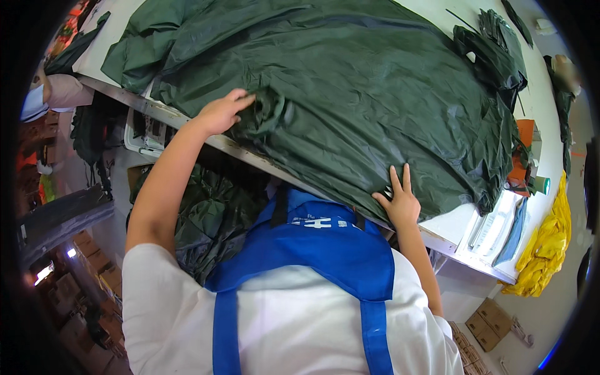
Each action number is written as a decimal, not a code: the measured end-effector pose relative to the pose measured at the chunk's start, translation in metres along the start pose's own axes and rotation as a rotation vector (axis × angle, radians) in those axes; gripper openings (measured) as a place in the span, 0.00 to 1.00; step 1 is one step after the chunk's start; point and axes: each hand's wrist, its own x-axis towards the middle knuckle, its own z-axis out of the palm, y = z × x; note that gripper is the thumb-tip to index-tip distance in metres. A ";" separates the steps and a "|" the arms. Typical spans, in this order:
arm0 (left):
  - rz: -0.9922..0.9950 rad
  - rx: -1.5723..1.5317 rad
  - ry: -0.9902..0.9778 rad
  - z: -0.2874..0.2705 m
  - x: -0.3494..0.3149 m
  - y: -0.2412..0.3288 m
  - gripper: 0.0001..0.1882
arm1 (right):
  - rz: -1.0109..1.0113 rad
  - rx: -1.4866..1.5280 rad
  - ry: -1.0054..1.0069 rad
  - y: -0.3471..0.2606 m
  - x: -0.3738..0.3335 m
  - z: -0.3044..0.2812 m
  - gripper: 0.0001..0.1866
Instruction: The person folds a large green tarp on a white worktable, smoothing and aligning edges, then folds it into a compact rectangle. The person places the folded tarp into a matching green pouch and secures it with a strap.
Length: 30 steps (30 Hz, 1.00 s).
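A large dark green sheet of thin, shiny fabric (pixel 350 81) lies wrinkled over the white table (pixel 465 231) in front of me. Its near edge runs along the table's front edge. My left hand (pixel 222 114) is at a raised, bunched fold (pixel 269 109) of the fabric, fingers apart and not visibly closed on it. My right hand (pixel 402 203) rests open on the near right part of the fabric, with its fingers spread and pressing flat. The fold beside my left hand is slightly blurred.
More green fabric (pixel 209 219) hangs below the table. An orange box (pixel 524 147), a green tape roll (pixel 541 185), papers (pixel 494 222) and a yellow fabric bundle (pixel 540 250) are at right. Dark bundled pieces (pixel 497 53) lie far right. Another person's arm (pixel 69 92) shows at left.
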 end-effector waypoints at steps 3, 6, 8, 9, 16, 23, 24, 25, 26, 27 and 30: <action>-0.041 -0.094 0.258 0.004 0.014 -0.015 0.22 | -0.028 -0.036 -0.004 0.001 -0.003 0.000 0.44; -0.254 -0.280 0.550 -0.017 0.027 0.088 0.20 | -0.058 -0.042 0.061 0.005 -0.004 0.007 0.43; -0.147 -0.068 0.412 -0.001 0.030 0.110 0.23 | -0.067 -0.050 0.067 0.004 -0.003 0.010 0.43; -0.131 -0.026 0.250 0.013 0.036 0.100 0.24 | -0.074 -0.061 0.070 0.004 -0.003 0.009 0.43; -0.437 -0.652 0.611 -0.024 0.033 -0.029 0.16 | 0.015 -0.032 0.041 0.003 -0.005 0.007 0.43; -0.135 0.162 0.247 0.022 0.057 0.066 0.16 | -0.031 -0.053 0.054 0.005 -0.005 0.012 0.42; -0.106 0.076 0.336 0.024 0.060 0.040 0.13 | -0.035 -0.059 0.051 0.004 -0.004 0.012 0.42; -0.075 -0.009 0.422 0.024 0.061 0.018 0.11 | -0.033 -0.065 0.056 0.005 -0.005 0.012 0.42; -0.158 -0.052 0.483 0.016 0.059 0.003 0.09 | -0.032 -0.069 0.060 0.004 -0.005 0.012 0.42; -0.244 -0.095 0.543 0.008 0.055 -0.008 0.09 | -0.034 -0.073 0.063 0.003 -0.005 0.012 0.42; -0.572 -0.813 0.371 -0.020 0.049 -0.009 0.10 | -0.048 -0.059 0.068 0.005 -0.005 0.014 0.41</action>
